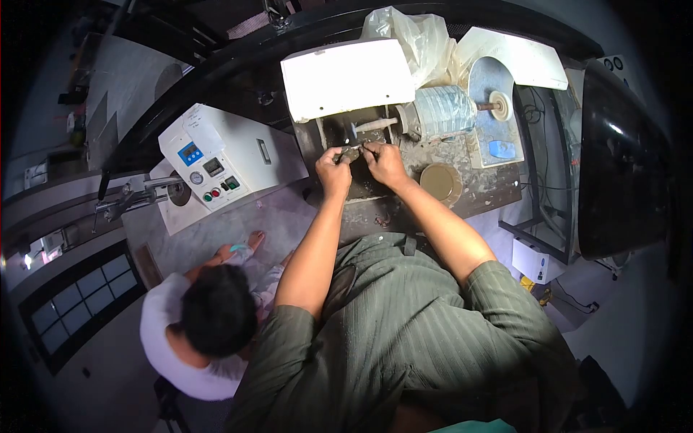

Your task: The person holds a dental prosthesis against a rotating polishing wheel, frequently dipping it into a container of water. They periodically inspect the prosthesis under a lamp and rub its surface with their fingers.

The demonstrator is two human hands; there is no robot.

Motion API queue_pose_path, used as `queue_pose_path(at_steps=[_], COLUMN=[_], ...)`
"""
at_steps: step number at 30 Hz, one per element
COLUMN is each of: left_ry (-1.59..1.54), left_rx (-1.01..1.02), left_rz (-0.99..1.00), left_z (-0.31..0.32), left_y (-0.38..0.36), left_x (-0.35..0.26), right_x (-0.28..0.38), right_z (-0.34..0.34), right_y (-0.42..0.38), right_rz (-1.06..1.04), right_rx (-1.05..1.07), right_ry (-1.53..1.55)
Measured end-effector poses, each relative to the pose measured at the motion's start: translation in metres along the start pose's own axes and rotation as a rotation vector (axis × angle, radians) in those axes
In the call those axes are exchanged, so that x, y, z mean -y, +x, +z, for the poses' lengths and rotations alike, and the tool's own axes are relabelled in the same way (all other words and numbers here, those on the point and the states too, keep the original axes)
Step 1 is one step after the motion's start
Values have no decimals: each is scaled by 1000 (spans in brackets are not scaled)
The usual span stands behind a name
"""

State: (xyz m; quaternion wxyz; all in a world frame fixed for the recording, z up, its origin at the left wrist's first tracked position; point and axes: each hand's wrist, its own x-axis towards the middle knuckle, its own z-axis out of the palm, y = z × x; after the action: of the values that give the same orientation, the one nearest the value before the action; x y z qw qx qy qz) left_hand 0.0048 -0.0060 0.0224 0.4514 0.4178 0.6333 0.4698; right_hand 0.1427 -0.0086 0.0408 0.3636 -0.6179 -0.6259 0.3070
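My left hand (333, 173) pinches a small greyish piece (351, 154) whose kind I cannot tell. From the other side, my right hand (387, 166) has its fingers closed at the right end of the same piece. Both hands sit low in front of a bench polishing lathe (442, 114) wrapped in clear plastic. Its pale tapered spindle (377, 125) points left, ending in a small dark wheel (354, 133) just above the piece. A round bowl of brownish slurry (440, 185) stands right of my right wrist.
A white hood (346, 78) covers the left spindle. On the right, a white buffing wheel (499, 106) sits over a tray (498, 160) holding a blue block (502, 149). A white machine with dials (216, 162) stands left. Another person (195, 339) sits close at my left.
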Motion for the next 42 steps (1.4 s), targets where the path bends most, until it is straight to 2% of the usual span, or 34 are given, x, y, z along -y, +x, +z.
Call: queue_pose_path(at_steps=[2,8,10,12,14,16,23,25,28,33,37,42], left_ry=[-17,41,92,108,124,49,28,58,134,0,-83,-42], left_rx=[-15,-5,9,-2,-13,-3,-20,5,13,19,25,36], left_rz=[53,-31,-142,-147,-152,-299,-284,-106,-22,-23,-24,-35], left_z=[1,2,1,2,3,4,5,2,-3,-3,-2,0], left_y=[0,8,11,18,22,22,21,20,12,1,0,3], left_x=[5,0,-4,2,10,-4,-10,2,9,4,3,2], right_x=[2,5,8,10,3,2,3,3,2,0,6,6], right_z=[-1,0,0,-1,4,5,4,2,2,2,-5,-7], right_y=[0,4,7,11,13,15,13,10,5,0,-1,1], right_rz=[11,65,79,169,156,142,144,109,69,-52,-46,-29], right_rx=[-1,12,12,72,62,52,48,23,27,-29,-18,39], right_ry=[4,-35,-44,-71,-69,-68,-47,-35,-6,23,21,-27])
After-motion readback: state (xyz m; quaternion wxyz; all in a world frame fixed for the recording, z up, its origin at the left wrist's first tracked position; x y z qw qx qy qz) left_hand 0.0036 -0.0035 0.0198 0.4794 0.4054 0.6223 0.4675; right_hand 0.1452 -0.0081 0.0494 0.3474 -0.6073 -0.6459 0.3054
